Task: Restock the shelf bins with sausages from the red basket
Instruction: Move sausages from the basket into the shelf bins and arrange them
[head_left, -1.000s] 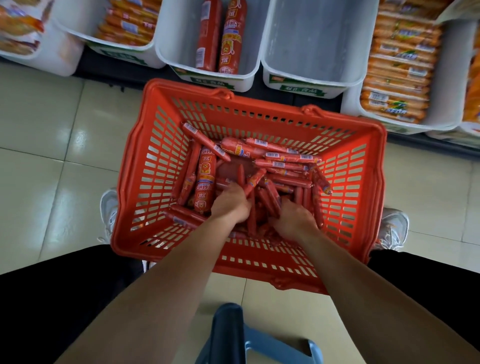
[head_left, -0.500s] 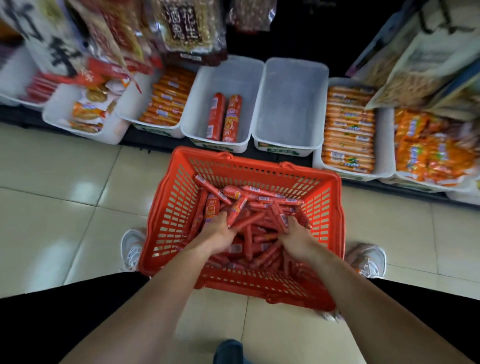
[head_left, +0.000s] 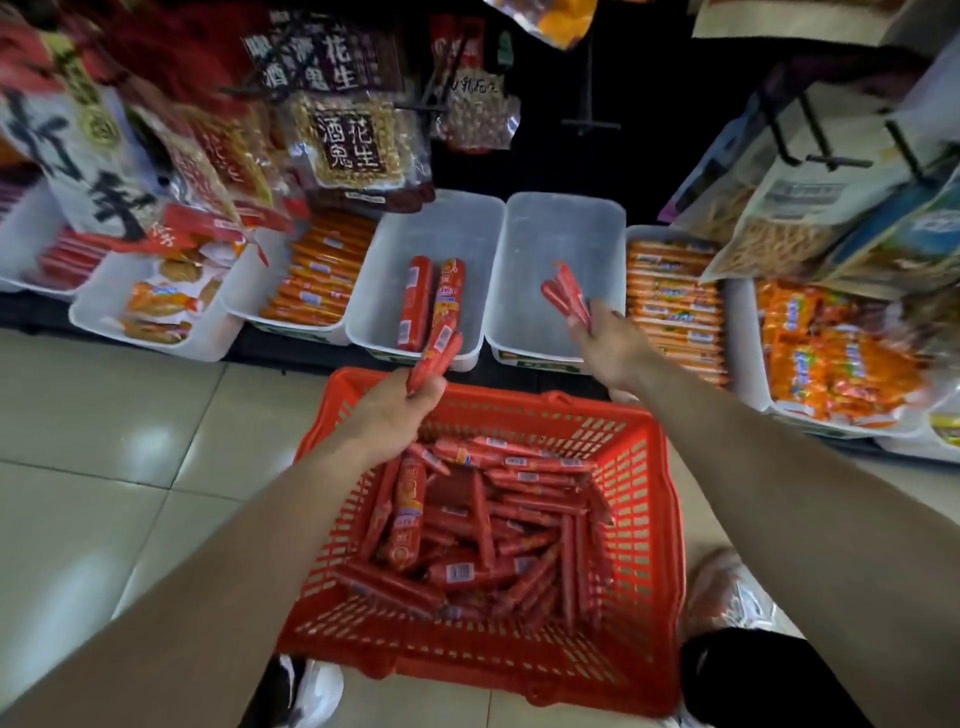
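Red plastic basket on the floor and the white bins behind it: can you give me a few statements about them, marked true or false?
1. The red plastic basket is empty. False: many thin red sausages lie inside.
2. The right hand holds thin red sausages over an empty white bin. True.
3. The left hand holds nothing. False: it grips red sausages.
4. The neighbouring white bin holds two thick red sausages. True.

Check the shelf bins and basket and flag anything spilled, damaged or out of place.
Nothing stands out. The sausages lie jumbled in the red basket, none on the floor. The bin ahead of the right hand is bare; its neighbour holds two large sausages.
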